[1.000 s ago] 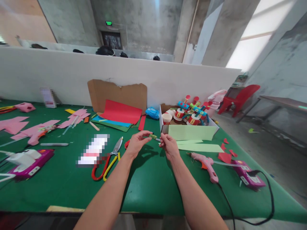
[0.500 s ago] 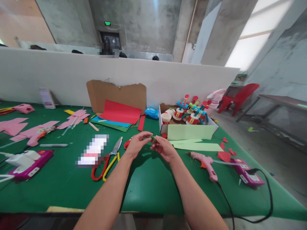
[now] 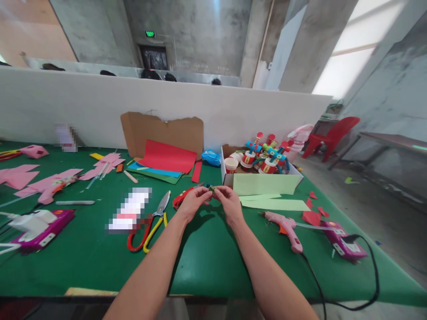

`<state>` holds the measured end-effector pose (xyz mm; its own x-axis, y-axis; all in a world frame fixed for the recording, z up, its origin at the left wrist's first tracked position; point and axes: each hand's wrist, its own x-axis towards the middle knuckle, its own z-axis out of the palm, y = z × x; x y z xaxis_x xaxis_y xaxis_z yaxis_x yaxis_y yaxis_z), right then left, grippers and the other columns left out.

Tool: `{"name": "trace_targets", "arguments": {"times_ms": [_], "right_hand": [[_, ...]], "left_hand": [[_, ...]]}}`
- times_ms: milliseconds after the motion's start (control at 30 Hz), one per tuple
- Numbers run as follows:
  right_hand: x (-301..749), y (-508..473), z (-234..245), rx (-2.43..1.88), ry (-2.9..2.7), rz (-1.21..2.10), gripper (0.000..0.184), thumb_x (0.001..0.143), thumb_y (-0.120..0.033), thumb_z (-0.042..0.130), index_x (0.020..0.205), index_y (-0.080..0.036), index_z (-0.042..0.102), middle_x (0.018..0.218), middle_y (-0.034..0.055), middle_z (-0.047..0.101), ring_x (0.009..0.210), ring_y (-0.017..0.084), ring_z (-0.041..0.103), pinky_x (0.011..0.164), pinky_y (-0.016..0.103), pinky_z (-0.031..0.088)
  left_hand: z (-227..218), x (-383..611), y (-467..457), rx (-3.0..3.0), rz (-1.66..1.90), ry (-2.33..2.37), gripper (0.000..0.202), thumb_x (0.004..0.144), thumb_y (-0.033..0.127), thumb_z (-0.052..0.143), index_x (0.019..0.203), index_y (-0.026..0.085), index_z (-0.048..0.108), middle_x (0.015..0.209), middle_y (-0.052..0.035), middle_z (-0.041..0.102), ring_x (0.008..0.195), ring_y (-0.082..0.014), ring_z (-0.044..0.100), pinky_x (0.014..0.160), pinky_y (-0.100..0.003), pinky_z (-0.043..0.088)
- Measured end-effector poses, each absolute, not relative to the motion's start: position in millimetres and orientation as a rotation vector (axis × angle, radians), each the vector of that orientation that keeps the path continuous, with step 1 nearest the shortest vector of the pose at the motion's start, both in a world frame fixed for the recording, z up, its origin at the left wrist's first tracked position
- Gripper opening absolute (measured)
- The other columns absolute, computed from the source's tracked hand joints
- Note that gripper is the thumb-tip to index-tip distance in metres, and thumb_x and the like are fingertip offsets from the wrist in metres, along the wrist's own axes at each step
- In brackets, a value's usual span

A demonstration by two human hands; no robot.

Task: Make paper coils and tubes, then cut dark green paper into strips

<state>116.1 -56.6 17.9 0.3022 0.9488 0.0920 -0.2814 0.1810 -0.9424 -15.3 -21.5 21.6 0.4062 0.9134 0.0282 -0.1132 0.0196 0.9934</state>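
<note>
Between the fingertips of both hands is a small folded-paper spring (image 3: 211, 188), banded in dark blue-green and yellow. My left hand (image 3: 192, 203) pinches its left side, and my right hand (image 3: 230, 203) pinches the right, both just above the table. Fingers cover part of the spring. Just left of my left hand lies a red-handled tool (image 3: 181, 198), partly hidden by it. Farther left rest open scissors (image 3: 156, 220) with one red and one yellow handle. A pink glue gun (image 3: 283, 226) lies to the right of my right forearm.
Behind the hands stands a box (image 3: 267, 183) of paper-cup figures with spring arms. Pale green strips (image 3: 273, 203), red scraps (image 3: 312, 218) and a purple power strip (image 3: 345, 240) are on the right. Coloured sheets (image 3: 168, 155) lean on cardboard (image 3: 133, 129). Another glue gun (image 3: 50, 191) lies left.
My right hand has turned, its fingers now pinching the spring from above. My left hand has shifted slightly right and down, uncovering more of the red-handled tool.
</note>
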Motion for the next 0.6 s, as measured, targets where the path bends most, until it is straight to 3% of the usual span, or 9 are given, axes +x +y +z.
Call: {"name": "trace_targets", "arguments": {"times_ms": [233, 600], "right_hand": [[114.4, -56.5, 16.8, -1.015, -0.900, 1.032, 0.022, 0.063, -0.036, 0.080, 0.076, -0.021, 0.072, 0.079, 0.0006, 0.071, 0.076, 0.015, 0.062, 0.077, 0.028, 0.050], [136.9, -46.6, 19.6, -0.842, -0.477, 1.088, 0.029, 0.056, -0.039, 0.086, 0.065, -0.020, 0.065, 0.055, -0.0056, 0.060, 0.054, 0.009, 0.055, 0.066, 0.025, 0.054]], "left_hand": [[17.7, -13.9, -19.5, 1.260, 0.997, 0.814, 0.041, 0.060, 0.055, 0.075, 0.066, 0.017, 0.060, 0.060, 0.0031, 0.055, 0.059, -0.0103, 0.050, 0.060, -0.025, 0.042], [17.6, -17.6, -18.0, 1.244, 1.093, 0.846, 0.036, 0.059, 0.050, 0.076, 0.061, 0.018, 0.060, 0.053, 0.0037, 0.055, 0.053, -0.0090, 0.047, 0.056, -0.024, 0.039]]}}
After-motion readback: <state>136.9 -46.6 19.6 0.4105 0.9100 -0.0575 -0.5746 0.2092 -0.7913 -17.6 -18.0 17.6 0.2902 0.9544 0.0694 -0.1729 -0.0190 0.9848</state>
